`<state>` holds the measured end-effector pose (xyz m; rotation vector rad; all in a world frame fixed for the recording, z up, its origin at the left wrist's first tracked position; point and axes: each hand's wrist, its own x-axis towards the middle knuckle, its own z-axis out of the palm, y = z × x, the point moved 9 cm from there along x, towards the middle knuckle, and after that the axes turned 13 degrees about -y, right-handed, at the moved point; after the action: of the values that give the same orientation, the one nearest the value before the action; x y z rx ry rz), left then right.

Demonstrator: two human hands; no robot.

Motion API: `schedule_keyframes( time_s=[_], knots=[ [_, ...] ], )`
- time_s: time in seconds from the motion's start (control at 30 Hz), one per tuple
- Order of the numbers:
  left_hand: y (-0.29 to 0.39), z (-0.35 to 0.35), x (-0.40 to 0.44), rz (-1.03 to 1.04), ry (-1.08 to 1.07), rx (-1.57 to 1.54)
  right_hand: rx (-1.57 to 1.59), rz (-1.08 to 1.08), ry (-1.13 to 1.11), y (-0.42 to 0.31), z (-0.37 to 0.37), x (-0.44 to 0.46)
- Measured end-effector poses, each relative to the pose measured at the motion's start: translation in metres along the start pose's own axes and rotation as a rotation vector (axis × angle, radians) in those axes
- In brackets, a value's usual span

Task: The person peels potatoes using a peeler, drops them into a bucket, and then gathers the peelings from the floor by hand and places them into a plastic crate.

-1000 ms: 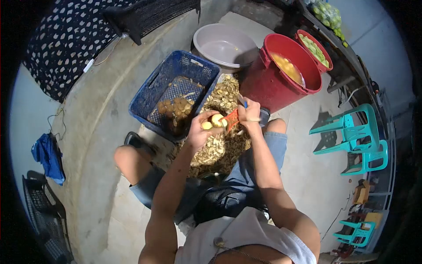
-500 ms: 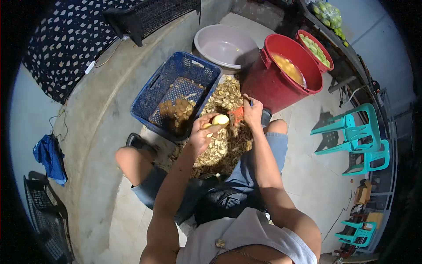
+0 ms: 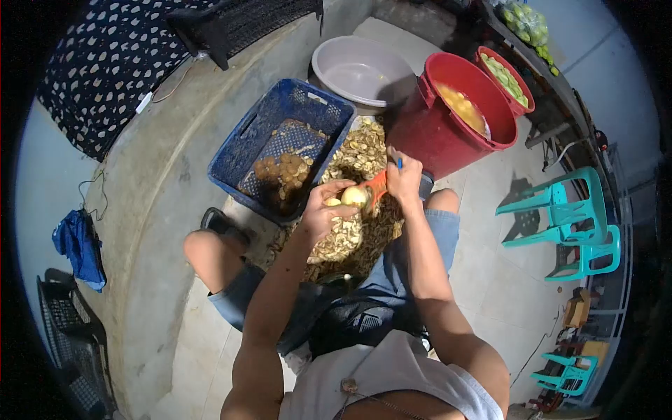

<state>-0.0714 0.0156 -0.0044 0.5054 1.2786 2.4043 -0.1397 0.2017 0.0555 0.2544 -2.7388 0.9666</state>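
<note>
My left hand (image 3: 323, 211) is closed around a mostly peeled, pale yellow potato (image 3: 355, 197). Another pale patch shows between those fingers; I cannot tell whether it is part of the same potato. In my right hand (image 3: 404, 180) is an orange peeler (image 3: 376, 185), its head at the potato's right side. A small blue part shows by the right fingers. Below both hands, a thick heap of peelings (image 3: 343, 241) covers the floor between my legs. Left of the heap, a blue plastic crate (image 3: 234, 150) holds several brown, unpeeled potatoes (image 3: 281, 171).
Beyond the heap stand a red bucket (image 3: 427, 143) with yellow potatoes in liquid and a pale wide basin (image 3: 329, 84). A smaller red tub (image 3: 528, 105) holds pale green pieces. Green plastic chairs (image 3: 595, 203) stand at right; a concrete ledge (image 3: 150, 189) runs along the left.
The peeler has moved against the potato, where a gap showed before. The potato has shifted slightly right and down in my left hand.
</note>
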Motion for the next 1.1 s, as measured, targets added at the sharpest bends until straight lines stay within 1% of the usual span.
schedule_keyframes(
  time_s=[0.03,0.07,0.1,0.13,0.17,0.2,0.23,0.27,0.3,0.33,0.37,0.4,0.43,0.47,0.5,0.53,0.6,0.63,0.67,0.73,0.77,0.8,0.87,0.9,0.93,0.97,1.0,1.03,1.07,1.1],
  knots=[
    [-0.005,0.004,0.0,-0.029,-0.08,-0.207,-0.045,0.085,-0.03,0.027,0.011,0.003],
    [-0.006,0.01,-0.002,-0.033,-0.092,-0.208,-0.094,0.162,-0.05,0.047,0.015,0.006],
    [-0.005,0.013,-0.002,-0.034,-0.072,-0.261,0.071,0.243,-0.027,0.057,0.012,0.006],
    [-0.002,0.011,0.0,-0.034,-0.048,-0.312,0.073,0.233,-0.012,0.042,0.007,0.008],
    [0.0,0.007,0.002,-0.034,-0.051,-0.217,0.162,0.144,0.025,0.023,0.003,0.006],
    [-0.006,0.005,0.0,-0.037,-0.043,-0.225,0.251,0.069,0.051,0.004,-0.005,-0.002],
    [-0.007,0.001,0.0,0.002,-0.027,-0.122,0.012,0.059,-0.075,-0.015,-0.004,-0.002],
    [-0.006,-0.004,0.001,0.043,-0.012,-0.016,0.011,0.059,-0.083,-0.004,0.002,0.002],
    [-0.011,-0.004,0.002,0.004,0.006,-0.091,-0.026,0.123,-0.052,0.019,0.009,0.004],
    [-0.011,-0.001,0.0,-0.043,-0.01,-0.255,-0.065,0.184,-0.013,0.034,0.009,0.003],
    [-0.004,0.005,-0.002,-0.028,-0.027,-0.348,-0.021,0.182,0.023,0.044,0.008,0.001],
    [0.0,0.01,-0.002,-0.011,-0.044,-0.441,-0.021,0.181,0.03,0.038,0.003,0.002],
    [-0.003,0.008,0.001,-0.009,-0.049,-0.439,0.054,0.226,-0.019,0.029,0.001,0.002],
    [-0.007,-0.002,0.004,0.012,-0.003,-0.302,0.125,0.269,-0.073,0.02,0.0,0.002],
    [-0.007,-0.007,0.004,0.03,0.047,-0.168,0.143,0.115,-0.024,-0.005,-0.005,-0.002],
    [-0.011,-0.009,0.003,0.033,0.056,-0.173,0.141,0.113,-0.035,-0.002,-0.001,-0.001],
    [-0.015,-0.009,0.001,0.037,0.039,-0.236,0.075,0.127,0.031,0.016,0.003,0.001],
    [-0.01,-0.002,0.001,0.016,-0.003,-0.367,-0.19,0.193,-0.023,0.026,0.006,0.005],
    [-0.007,-0.001,0.002,0.018,-0.01,-0.361,-0.188,0.19,-0.014,0.033,0.007,0.006],
    [-0.01,-0.008,-0.002,-0.037,0.085,-0.288,0.223,0.219,-0.009,0.029,0.003,0.003],
    [-0.012,-0.013,-0.001,-0.021,0.088,-0.188,0.235,0.069,0.048,0.008,-0.002,-0.002],
    [-0.016,-0.013,0.001,-0.022,0.092,-0.195,0.039,0.041,0.016,0.002,0.001,-0.002],
    [-0.012,-0.009,0.004,0.029,0.023,-0.022,0.125,0.052,0.03,0.012,0.004,0.001],
    [-0.012,-0.006,0.0,-0.055,0.049,-0.146,0.124,0.058,0.032,0.019,0.004,-0.003],
    [-0.011,-0.003,0.002,-0.047,0.043,-0.142,0.109,0.149,-0.001,0.033,0.004,0.0],
    [-0.01,-0.001,0.002,-0.004,0.053,-0.259,0.098,0.238,-0.035,0.045,0.008,0.006],
    [-0.009,-0.002,0.002,0.034,0.067,-0.377,0.101,0.231,-0.032,0.034,0.006,0.007],
    [-0.005,-0.004,0.002,-0.046,0.032,-0.166,0.132,0.102,-0.019,0.005,-0.001,0.004],
    [-0.009,-0.004,0.003,-0.049,0.036,-0.171,0.16,-0.023,-0.009,-0.015,-0.006,-0.001],
    [-0.004,0.0,0.006,0.05,-0.024,-0.052,-0.028,0.014,-0.064,-0.007,0.002,0.001]
  ],
)
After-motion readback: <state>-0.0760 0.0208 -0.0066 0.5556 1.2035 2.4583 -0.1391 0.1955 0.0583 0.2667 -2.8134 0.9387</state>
